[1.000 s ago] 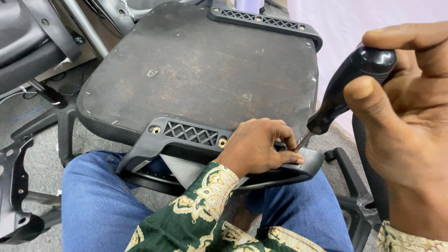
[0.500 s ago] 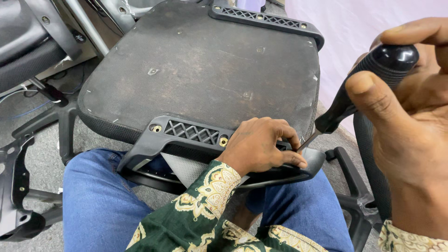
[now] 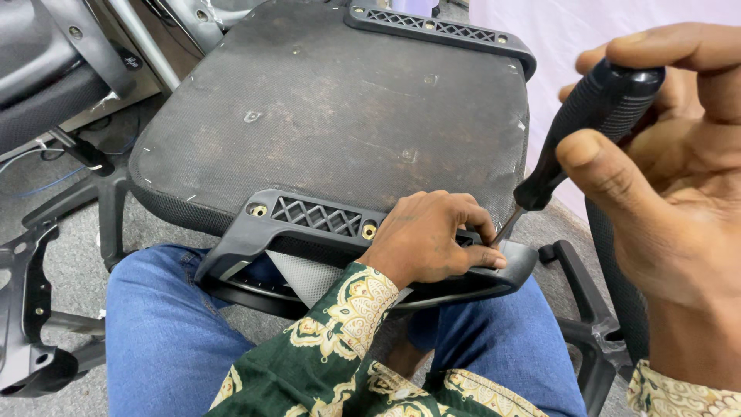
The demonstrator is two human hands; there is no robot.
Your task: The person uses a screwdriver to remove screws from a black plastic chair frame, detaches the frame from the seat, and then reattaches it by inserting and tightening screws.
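Upturned chair seat (image 3: pixel 340 108) lies across the person's lap, dark fabric underside facing up, jeans (image 3: pixel 162 324) beneath. Right hand (image 3: pixel 671 201) has its fingers clenched around the black handle of a screwdriver (image 3: pixel 587 123), shaft angled down-left, tip meeting the near black armrest bracket (image 3: pixel 309 220). Left hand (image 3: pixel 432 235) rests on that bracket beside the tip, fingers curled over its edge, steadying it. Second bracket (image 3: pixel 440 31) on far edge. Black chair base (image 3: pixel 594 332) near right knee
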